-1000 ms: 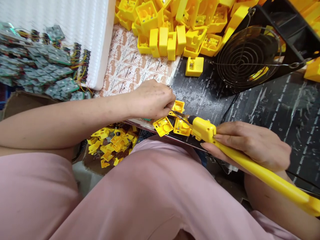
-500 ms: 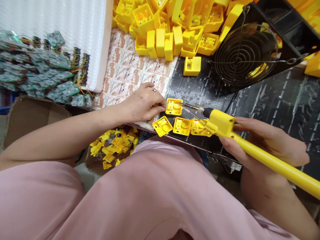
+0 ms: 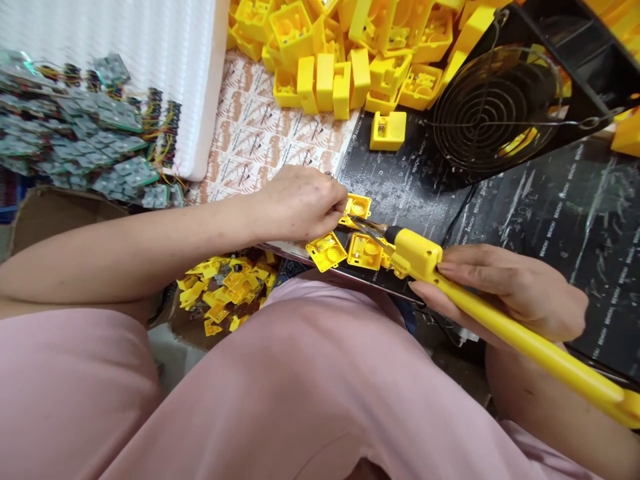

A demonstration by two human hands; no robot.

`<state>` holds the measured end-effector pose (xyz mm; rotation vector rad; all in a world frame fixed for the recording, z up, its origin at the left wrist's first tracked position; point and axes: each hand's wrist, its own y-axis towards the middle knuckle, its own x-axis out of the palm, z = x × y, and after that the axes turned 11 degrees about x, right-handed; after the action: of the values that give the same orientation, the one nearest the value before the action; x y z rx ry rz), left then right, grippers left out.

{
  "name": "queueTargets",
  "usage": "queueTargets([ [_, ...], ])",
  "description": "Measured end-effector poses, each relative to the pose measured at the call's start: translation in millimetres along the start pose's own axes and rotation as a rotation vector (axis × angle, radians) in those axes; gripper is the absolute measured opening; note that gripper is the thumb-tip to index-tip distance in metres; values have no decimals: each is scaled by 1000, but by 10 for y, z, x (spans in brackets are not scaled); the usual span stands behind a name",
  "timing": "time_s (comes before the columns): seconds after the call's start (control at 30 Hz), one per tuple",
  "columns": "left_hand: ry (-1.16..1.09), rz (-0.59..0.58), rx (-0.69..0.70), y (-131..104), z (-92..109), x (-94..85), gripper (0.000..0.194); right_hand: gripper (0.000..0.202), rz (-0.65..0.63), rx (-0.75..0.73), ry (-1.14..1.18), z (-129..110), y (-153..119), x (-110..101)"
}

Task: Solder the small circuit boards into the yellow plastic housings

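Observation:
My right hand (image 3: 515, 287) is closed around a yellow soldering tool (image 3: 420, 257) with a dark nozzle and a metal tip. The tip reaches a small open yellow case (image 3: 359, 207) near the table edge. My left hand (image 3: 307, 200) has its fingers pinched together at the left side of that case and partly covers it; whatever lies between the fingertips is hidden. Two more open cases lie just below, a tilted one (image 3: 327, 252) and a straighter one (image 3: 365, 251). Another is mostly hidden beneath the tool.
A black fan (image 3: 480, 123) stands at the back right. Behind lies a heap of yellow cases (image 3: 325, 83), with a single case (image 3: 388, 131) in front. Circuit boards (image 3: 95, 133) rest on white foam (image 3: 200, 87) at left. A box of yellow parts (image 3: 235, 290) sits below the edge.
My right hand has moved left with the tool, bringing its tip into the upper case. My left hand has shifted slightly right, its fingers now closed and covering the case's left part.

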<state>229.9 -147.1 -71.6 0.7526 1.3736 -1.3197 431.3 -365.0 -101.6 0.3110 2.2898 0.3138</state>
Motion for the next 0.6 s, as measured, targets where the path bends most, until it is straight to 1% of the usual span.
queueTargets([
  [0.1, 15, -19, -14, 17, 2, -19, 33, 16, 2, -84, -19, -18, 57, 3],
  [0.3, 24, -25, -38, 45, 3, -15, 32, 16, -37, -73, -45, -44, 118, -5],
  [0.37, 35, -12, -26, 54, 6, -13, 32, 11, -40, -111, -52, -53, 153, -8],
  [0.4, 39, -11, -22, 59, 8, -13, 32, 11, -36, -151, -48, -60, 175, -13],
  [0.5, 43, -28, -34, 67, 12, -13, 32, 26, -43, -238, -22, -99, 236, -48],
  [0.53, 41, -28, -36, 69, 12, -11, 32, 27, -60, -241, -8, -117, 242, -67],
  [0.57, 38, -23, -35, 70, 11, -9, 31, 24, -86, -207, -2, -135, 238, -89],
  [0.6, 34, -13, -32, 71, 11, -7, 31, 17, -98, -140, 1, -151, 223, -111],
])
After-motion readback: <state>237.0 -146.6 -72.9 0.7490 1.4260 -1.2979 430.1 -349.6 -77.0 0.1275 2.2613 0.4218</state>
